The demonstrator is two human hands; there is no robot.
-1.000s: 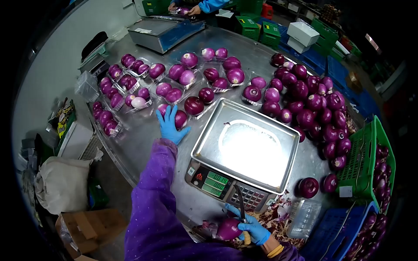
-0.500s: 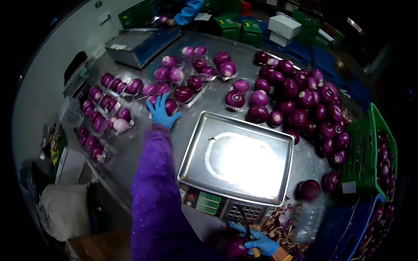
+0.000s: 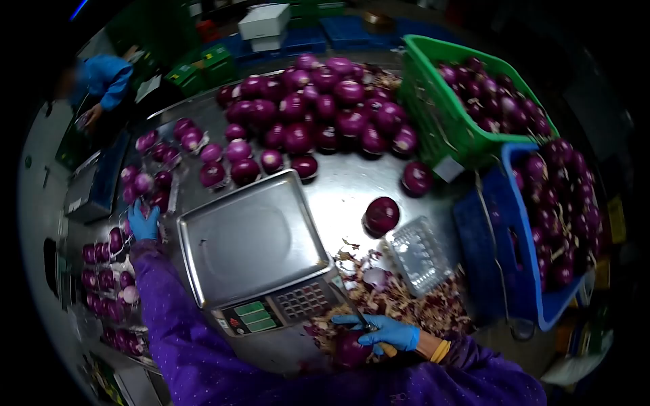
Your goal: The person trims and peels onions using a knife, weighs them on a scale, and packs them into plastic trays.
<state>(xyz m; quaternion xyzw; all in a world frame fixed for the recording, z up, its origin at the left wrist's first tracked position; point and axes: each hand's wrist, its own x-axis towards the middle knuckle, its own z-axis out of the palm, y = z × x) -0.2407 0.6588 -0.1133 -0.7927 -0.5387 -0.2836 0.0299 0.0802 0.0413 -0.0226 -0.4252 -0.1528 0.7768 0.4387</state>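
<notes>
My left hand (image 3: pixel 143 222), in a blue glove, reaches out to the left with its fingers spread. It rests at a clear tray of red onions (image 3: pixel 161 200) and covers part of it. In my right hand (image 3: pixel 396 333), also gloved in blue, is a knife with a dark blade and a tan handle (image 3: pixel 387 349). A red onion (image 3: pixel 351 350) lies just beneath those fingers; whether they grip it I cannot tell. Between my hands stands a weighing scale with a bare metal pan (image 3: pixel 254 237).
Loose red onions (image 3: pixel 298 135) are heaped at the back. On the right are a green crate (image 3: pixel 433 128) and a blue crate (image 3: pixel 484 250), both with onions. A clear plastic tray (image 3: pixel 420 257) lies on onion skins (image 3: pixel 433 308). Another person (image 3: pixel 108 78) is at far left.
My view has swung to the right, bringing both crates and my right hand further into sight. The left hand is still at the packed onions, and the right still has the knife.
</notes>
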